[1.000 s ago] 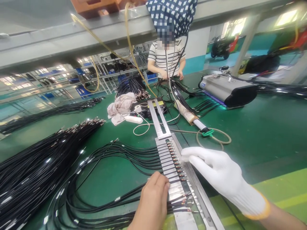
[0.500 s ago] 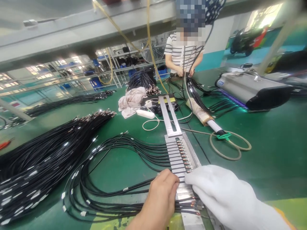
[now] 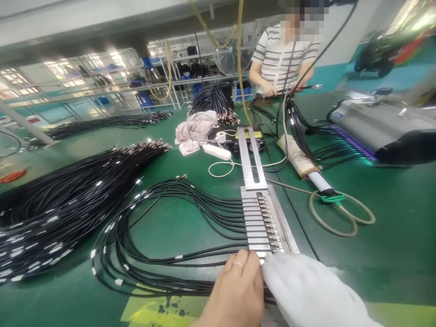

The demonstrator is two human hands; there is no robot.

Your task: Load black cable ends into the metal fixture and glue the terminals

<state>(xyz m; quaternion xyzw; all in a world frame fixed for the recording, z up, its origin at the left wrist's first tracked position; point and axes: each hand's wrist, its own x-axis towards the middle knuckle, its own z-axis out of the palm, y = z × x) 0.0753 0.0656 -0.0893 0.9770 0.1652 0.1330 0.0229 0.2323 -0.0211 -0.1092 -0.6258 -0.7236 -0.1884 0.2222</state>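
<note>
A long metal fixture lies on the green table, with several black cables clipped side by side into its slots, their connector ends along the right rail. My bare left hand rests on the near end of the fixture, fingers together and curled over the cables. My right hand, in a white glove, lies flat beside it on the same end, covering the nearest slots. The two hands touch each other.
A big bundle of black cables fills the left. Behind the fixture lie a cloth, a black box, a wrapped tool with a looped cord, and a grey machine. A person in a striped shirt handles cables opposite.
My gloved right hand has drawn back from the middle of the fixture to its near end, beside my left hand. The view has shifted, so the table's contents sit further right and lower.
</note>
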